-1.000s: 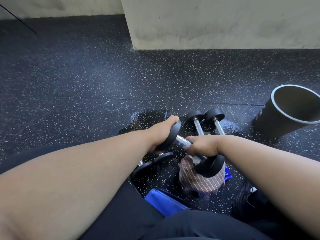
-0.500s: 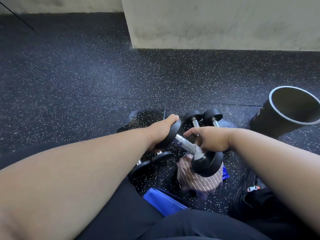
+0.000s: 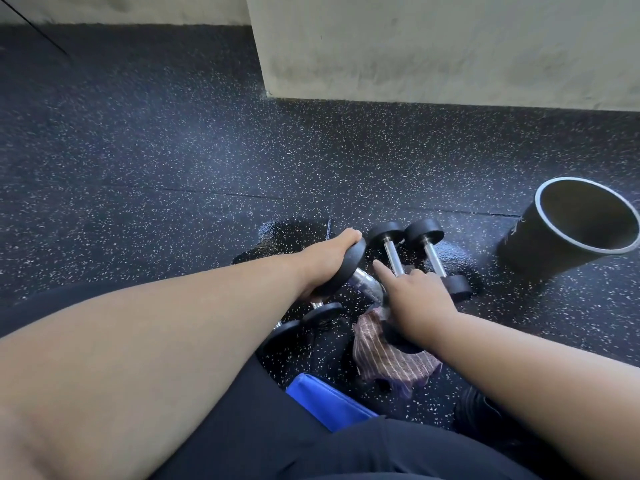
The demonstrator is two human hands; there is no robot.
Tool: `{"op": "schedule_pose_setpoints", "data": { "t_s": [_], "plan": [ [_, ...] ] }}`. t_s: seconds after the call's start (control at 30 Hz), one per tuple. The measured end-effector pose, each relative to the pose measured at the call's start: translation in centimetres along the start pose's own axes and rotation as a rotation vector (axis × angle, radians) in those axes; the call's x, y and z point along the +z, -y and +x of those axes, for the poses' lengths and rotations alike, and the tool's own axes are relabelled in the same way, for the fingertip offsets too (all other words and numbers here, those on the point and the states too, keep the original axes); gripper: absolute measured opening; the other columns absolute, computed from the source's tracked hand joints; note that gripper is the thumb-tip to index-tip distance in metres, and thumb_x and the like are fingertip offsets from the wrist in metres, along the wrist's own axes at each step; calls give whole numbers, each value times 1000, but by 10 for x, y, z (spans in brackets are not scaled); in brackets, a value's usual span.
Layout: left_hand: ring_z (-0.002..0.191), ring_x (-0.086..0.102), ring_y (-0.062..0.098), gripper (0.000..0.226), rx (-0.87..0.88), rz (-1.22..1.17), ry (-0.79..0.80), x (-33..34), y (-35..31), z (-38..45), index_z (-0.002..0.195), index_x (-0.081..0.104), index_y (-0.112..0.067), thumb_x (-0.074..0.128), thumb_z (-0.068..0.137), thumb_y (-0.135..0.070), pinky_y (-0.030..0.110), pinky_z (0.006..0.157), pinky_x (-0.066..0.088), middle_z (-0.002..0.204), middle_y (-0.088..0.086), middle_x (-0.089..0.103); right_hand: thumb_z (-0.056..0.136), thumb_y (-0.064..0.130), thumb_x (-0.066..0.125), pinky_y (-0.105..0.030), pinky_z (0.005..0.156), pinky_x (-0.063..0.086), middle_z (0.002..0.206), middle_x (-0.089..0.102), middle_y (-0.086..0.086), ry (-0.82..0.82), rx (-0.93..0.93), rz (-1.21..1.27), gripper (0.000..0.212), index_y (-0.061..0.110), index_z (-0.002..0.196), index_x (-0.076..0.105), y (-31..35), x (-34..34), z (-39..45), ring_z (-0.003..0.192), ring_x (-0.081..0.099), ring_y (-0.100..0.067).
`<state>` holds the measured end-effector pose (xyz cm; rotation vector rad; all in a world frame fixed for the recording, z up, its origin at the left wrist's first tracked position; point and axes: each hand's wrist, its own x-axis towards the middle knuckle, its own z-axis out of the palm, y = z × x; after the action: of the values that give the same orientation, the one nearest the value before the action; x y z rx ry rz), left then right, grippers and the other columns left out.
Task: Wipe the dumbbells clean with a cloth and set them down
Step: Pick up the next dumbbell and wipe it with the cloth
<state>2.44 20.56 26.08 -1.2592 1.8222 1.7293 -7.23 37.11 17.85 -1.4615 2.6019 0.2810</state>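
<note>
A black-headed dumbbell (image 3: 365, 284) with a chrome handle is held low over the speckled floor. My left hand (image 3: 329, 258) grips its far head. My right hand (image 3: 415, 303) covers its near head, with the index finger stretched out beside the handle. A striped brownish cloth (image 3: 377, 355) lies crumpled under that near head. Two smaller dumbbells (image 3: 393, 252) (image 3: 433, 256) lie side by side on the floor just beyond my right hand. Two more dumbbell heads (image 3: 322, 311) show under my left forearm.
A black open cylinder (image 3: 540, 244) lies tilted on the floor at the right. A blue object (image 3: 325, 400) sits by my lap. A wet patch (image 3: 287, 233) darkens the floor beyond my left hand. A pale wall corner (image 3: 415, 46) stands further back.
My right hand let go of the handle, lifted with fingers spread, then came down over the near head. My left hand kept its grip on the far head.
</note>
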Motion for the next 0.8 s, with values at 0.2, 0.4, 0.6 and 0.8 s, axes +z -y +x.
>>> {"op": "schedule_pose_setpoints", "data": {
  "t_s": [0.2, 0.4, 0.6, 0.8],
  "plan": [
    [59, 56, 18, 55, -5, -2, -34, 2, -1, -2, 85, 62, -20, 50, 101, -71, 27, 63, 43, 68, 1, 62, 84, 32, 72, -40, 74, 54, 98, 71, -4, 70, 40, 178, 100, 26, 164, 14, -1, 2, 5, 92, 68, -35],
    [64, 53, 18, 55, -24, 3, -37, 0, 2, -3, 89, 60, -20, 47, 102, -71, 27, 64, 43, 70, 1, 58, 77, 43, 84, -36, 82, 55, 92, 70, 10, 119, 22, 492, 103, 40, 161, 24, -13, -1, 13, 92, 68, -22],
    [68, 53, 20, 55, -27, 8, -33, 1, -1, -4, 90, 59, -19, 46, 103, -71, 28, 67, 44, 76, 2, 58, 82, 41, 77, -33, 86, 46, 112, 74, 6, 237, -45, 473, 91, 42, 159, 29, -25, -4, 19, 103, 67, -23],
    [68, 50, 20, 57, -32, 11, -24, 0, 0, 0, 91, 58, -18, 47, 101, -74, 28, 65, 42, 77, 3, 56, 73, 47, 75, -41, 103, 44, 121, 69, 19, 386, -93, 293, 81, 52, 147, 42, -41, -11, 25, 115, 62, -18]
  ]
}}
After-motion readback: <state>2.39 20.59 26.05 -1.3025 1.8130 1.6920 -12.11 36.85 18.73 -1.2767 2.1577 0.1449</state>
